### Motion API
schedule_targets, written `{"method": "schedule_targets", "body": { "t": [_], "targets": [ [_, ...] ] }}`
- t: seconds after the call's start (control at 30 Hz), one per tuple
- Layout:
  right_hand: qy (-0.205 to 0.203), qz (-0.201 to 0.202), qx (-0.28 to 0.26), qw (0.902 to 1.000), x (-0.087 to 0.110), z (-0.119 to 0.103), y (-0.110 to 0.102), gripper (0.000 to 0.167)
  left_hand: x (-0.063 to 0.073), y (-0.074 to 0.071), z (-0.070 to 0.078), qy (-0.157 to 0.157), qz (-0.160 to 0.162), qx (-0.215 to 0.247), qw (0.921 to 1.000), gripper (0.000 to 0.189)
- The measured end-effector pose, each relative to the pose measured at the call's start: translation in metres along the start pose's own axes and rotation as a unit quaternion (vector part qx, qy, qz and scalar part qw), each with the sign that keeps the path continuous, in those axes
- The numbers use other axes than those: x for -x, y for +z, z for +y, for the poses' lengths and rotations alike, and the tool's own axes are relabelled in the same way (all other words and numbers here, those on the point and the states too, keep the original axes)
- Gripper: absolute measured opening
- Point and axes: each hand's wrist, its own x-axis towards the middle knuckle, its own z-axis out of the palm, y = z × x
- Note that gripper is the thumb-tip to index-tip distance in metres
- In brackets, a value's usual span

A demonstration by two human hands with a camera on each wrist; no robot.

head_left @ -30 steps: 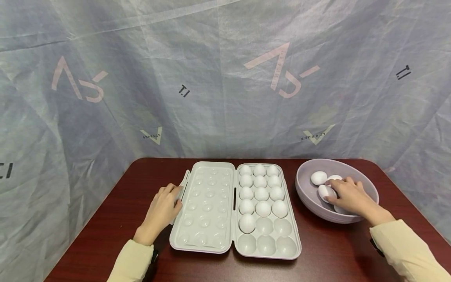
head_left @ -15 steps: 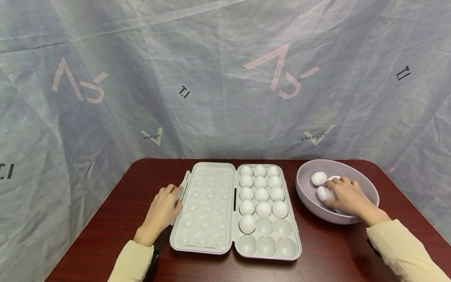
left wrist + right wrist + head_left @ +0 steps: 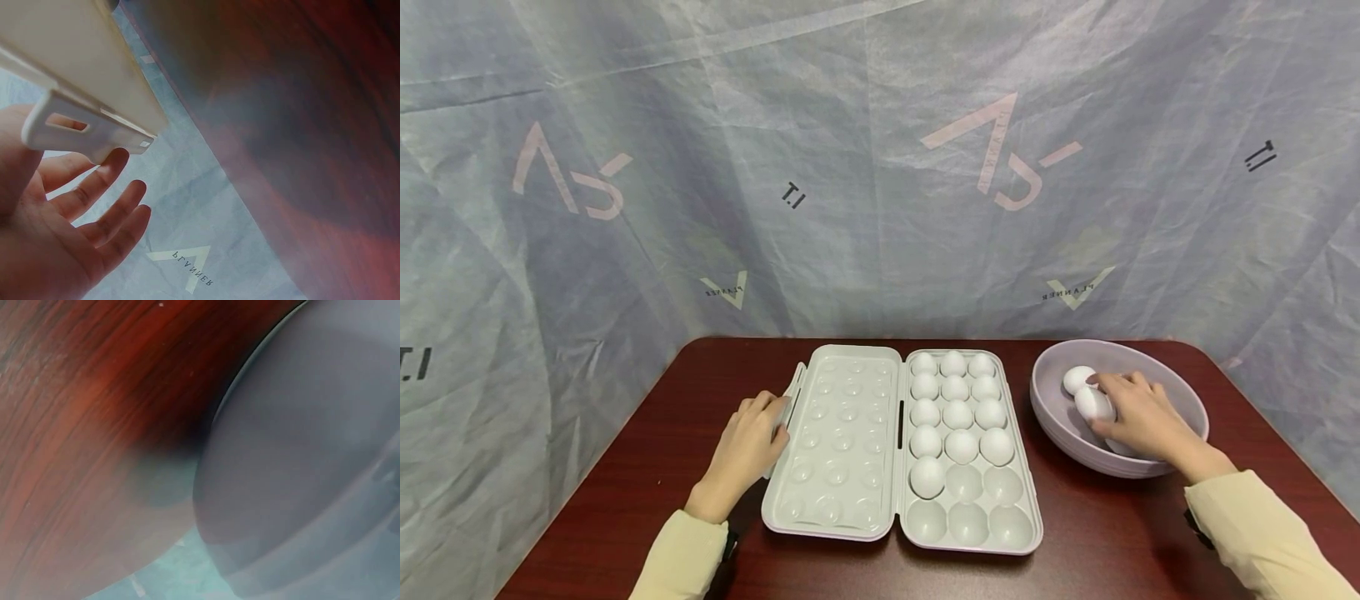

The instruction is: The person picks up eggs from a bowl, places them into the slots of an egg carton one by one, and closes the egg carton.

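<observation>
A pale egg carton lies unfolded in the head view, its lid (image 3: pixel 842 437) on the left and its tray (image 3: pixel 966 546) on the right. White eggs (image 3: pixel 957 414) fill the tray's far four rows; one more egg (image 3: pixel 927 477) sits in the fifth row's left cup. My left hand (image 3: pixel 745 442) holds the latch flap (image 3: pixel 87 128) on the lid's outer edge between thumb and fingers. Inside the lilac bowl (image 3: pixel 1052 417), my right hand (image 3: pixel 1142 417) grips a white egg (image 3: pixel 1092 403) between thumb and fingers. Another egg (image 3: pixel 1078 379) lies beside it; the hand partly covers the bowl's contents.
The dark red wooden table (image 3: pixel 655 450) ends behind the carton and bowl, where a grey printed sheet (image 3: pixel 880 208) hangs. The tray's near cups (image 3: pixel 967 523) hold no eggs. In the right wrist view the bowl's outer wall (image 3: pixel 300 444) takes up the right side.
My right fingers have come round the egg in the bowl, and that egg has shifted slightly up in view. Another egg behind it is now covered by the hand. My left hand stays put.
</observation>
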Motion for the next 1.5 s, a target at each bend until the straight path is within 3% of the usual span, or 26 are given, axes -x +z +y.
{"method": "schedule_targets", "body": {
  "t": [0.23, 0.6, 0.9, 1.33, 1.5],
  "targets": [
    [-0.034, 0.063, 0.008, 0.9974, -0.003, -0.004, -0.002, 0.051, 0.000, 0.000, 0.000, 0.001, 0.000, 0.000, 1.0000, 0.036],
    [-0.035, 0.102, -0.035, 0.9935, -0.011, -0.015, -0.008, 0.047, 0.000, 0.001, -0.001, 0.001, 0.001, 0.000, 1.0000, 0.036],
    [-0.086, 0.141, -0.051, 0.9849, -0.018, -0.035, -0.018, 0.050, 0.000, 0.000, 0.000, 0.002, 0.004, 0.000, 1.0000, 0.036],
    [-0.134, 0.151, -0.075, 0.9765, -0.024, -0.074, -0.016, 0.044, 0.000, -0.001, 0.001, 0.005, 0.008, -0.003, 1.0000, 0.036],
    [-0.141, 0.129, -0.086, 0.9778, -0.023, -0.087, -0.013, 0.045, 0.000, -0.001, 0.001, 0.003, 0.006, -0.003, 1.0000, 0.036]
  ]
}}
